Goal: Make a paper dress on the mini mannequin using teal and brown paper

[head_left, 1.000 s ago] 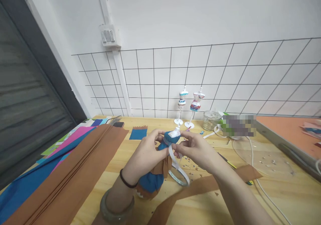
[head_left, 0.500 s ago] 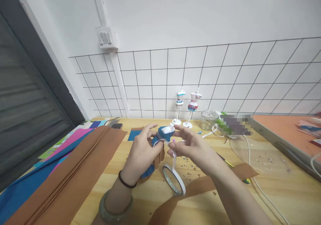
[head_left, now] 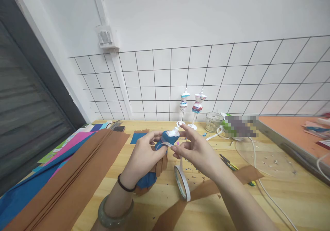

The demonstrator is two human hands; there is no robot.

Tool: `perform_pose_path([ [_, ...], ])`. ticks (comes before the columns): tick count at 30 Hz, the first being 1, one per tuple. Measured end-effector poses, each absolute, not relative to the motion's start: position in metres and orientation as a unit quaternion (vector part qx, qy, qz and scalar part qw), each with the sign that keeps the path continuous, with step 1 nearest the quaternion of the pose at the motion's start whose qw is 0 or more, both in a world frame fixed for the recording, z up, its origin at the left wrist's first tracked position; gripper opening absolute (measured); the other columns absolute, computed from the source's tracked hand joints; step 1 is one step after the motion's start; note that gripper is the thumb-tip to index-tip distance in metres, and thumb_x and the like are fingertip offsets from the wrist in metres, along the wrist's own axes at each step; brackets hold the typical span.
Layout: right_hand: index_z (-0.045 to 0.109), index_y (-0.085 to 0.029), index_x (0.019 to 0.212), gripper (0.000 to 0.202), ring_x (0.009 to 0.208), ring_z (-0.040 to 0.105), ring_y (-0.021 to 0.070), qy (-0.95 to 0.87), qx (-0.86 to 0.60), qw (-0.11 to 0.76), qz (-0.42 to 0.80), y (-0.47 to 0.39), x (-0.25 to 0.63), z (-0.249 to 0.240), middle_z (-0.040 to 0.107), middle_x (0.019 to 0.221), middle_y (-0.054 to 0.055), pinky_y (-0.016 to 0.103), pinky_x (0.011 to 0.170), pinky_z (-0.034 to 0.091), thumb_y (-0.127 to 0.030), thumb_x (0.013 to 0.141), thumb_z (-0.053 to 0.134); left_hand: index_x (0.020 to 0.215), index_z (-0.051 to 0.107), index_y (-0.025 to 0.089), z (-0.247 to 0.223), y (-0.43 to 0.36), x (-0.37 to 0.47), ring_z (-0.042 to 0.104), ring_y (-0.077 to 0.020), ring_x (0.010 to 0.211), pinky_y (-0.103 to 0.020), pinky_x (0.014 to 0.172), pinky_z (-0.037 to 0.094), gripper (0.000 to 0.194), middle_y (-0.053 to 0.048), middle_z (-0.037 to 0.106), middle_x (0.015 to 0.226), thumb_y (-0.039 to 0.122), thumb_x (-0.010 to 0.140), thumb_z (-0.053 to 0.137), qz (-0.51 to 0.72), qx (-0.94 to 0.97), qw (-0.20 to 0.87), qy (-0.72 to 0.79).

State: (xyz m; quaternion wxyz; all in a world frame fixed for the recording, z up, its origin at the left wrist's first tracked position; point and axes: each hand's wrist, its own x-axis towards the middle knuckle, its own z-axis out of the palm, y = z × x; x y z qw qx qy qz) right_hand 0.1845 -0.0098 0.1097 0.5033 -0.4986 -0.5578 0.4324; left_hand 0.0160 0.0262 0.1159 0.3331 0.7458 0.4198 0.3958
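Note:
My left hand [head_left: 141, 157] is wrapped around a small white mannequin [head_left: 175, 132] dressed in blue and brown material, tilted with its neck to the right. The skirt [head_left: 147, 181] shows below my left wrist. A strip of white tape [head_left: 167, 144] lies across the blue bodice, under my left thumb. My right hand [head_left: 201, 152] pinches the tape by the mannequin's chest, forefinger near its neck. From that tape hangs a roll of double-sided tape [head_left: 187, 188], low over the table. The far side of the mannequin is hidden by my fingers.
Two small mannequins on stands [head_left: 183, 102] are by the wall, beside a clear jar [head_left: 213, 121]. Brown sheets [head_left: 85, 169] cover the left side. Scissors or a cutter [head_left: 229, 163], a white cable [head_left: 272, 198] and paper scraps lie at right.
The tape roll has swung a little to the right and turned more edge-on. My right forefinger has straightened towards the mannequin's neck. More of the skirt now shows at lower left.

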Motion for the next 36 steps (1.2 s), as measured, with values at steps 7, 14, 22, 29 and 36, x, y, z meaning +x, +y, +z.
perform_pose_path([
  [7,0.03,-0.023,0.137,0.08,0.058,0.063,0.0101,-0.554,-0.491,0.512,0.437,-0.005,0.184,0.106,0.05,0.114,0.007,0.027,0.055,0.05,-0.032,0.07,0.072,0.106,0.06,0.018,0.118,0.025,0.016,0.063,-0.0201,0.096,-0.028,0.077,0.051,0.032,-0.006,0.07,0.1,0.023,0.074,0.062,0.385,0.722,0.399,0.414],
  [14,0.026,-0.024,0.14,0.079,0.054,0.059,0.0074,-0.56,-0.5,0.505,0.427,-0.006,0.184,0.107,0.046,0.113,0.007,0.028,0.055,0.049,-0.03,0.073,0.069,0.103,0.065,0.019,0.12,0.025,0.013,0.062,-0.0185,0.093,-0.026,0.074,0.052,0.028,-0.005,0.069,0.099,0.021,0.076,0.06,0.351,0.754,0.383,0.402],
  [22,0.027,-0.024,0.139,0.08,0.057,0.06,0.009,-0.563,-0.467,0.509,0.453,-0.002,0.186,0.102,0.047,0.109,0.005,0.028,0.054,0.048,-0.031,0.072,0.07,0.107,0.064,0.018,0.114,0.031,0.01,0.063,-0.0198,0.098,-0.029,0.081,0.052,0.031,-0.005,0.07,0.104,0.022,0.077,0.062,0.337,0.744,0.458,0.351],
  [29,0.026,-0.021,0.14,0.083,0.056,0.061,0.0106,-0.554,-0.477,0.509,0.454,-0.001,0.186,0.103,0.05,0.087,-0.003,0.027,0.055,0.046,-0.029,0.07,0.07,0.134,0.042,0.015,0.111,0.032,0.008,0.061,-0.0214,0.105,-0.038,0.094,0.046,0.062,-0.006,0.07,0.105,0.026,0.077,0.064,0.327,0.705,0.503,0.378],
  [36,0.029,-0.017,0.137,0.078,0.054,0.059,0.011,-0.553,-0.486,0.515,0.439,0.0,0.182,0.103,0.053,0.081,-0.003,0.027,0.054,0.045,-0.026,0.07,0.067,0.133,0.043,0.014,0.106,0.033,0.012,0.062,-0.0223,0.102,-0.036,0.09,0.048,0.067,-0.007,0.069,0.102,0.033,0.075,0.068,0.338,0.705,0.502,0.37],
])
